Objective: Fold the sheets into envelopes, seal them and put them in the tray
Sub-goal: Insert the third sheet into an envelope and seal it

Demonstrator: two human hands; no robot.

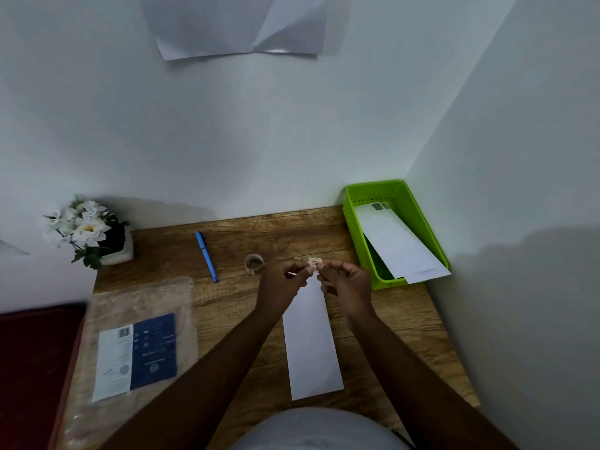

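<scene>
- A person sits at a wooden surface (246, 306), seen from above; both forearms reach forward over a long white folded envelope (311, 345) lying flat in front of the body.
- The left hand (281, 282) and right hand (345, 282) meet just above the far end of the envelope, fingertips pinching 1 small sticker (314, 263), seemingly a stamp or seal, between them.
- The sticker looks feather-light, floppy and probably tacky on 1 side; it is best held by its very edges so it does not curl or cling to skin.
- The envelope is thin paper, light and easy to crease or slide; pressing it flat with spread fingers, then lifting by a long edge, would suit it.
- A green tray (354, 235) stands beyond and to the right of the envelope, against the wall corner, already holding at least 1 white envelope (397, 241) that overhangs its near rim.
- Bare wood lies between the envelope and the tray, giving an open path.
- Left of the envelope lie a tape roll (254, 263), a blue pen (206, 256), a plastic packet (136, 352) and a flower pot (89, 232); the surface edge runs close on the right.
</scene>
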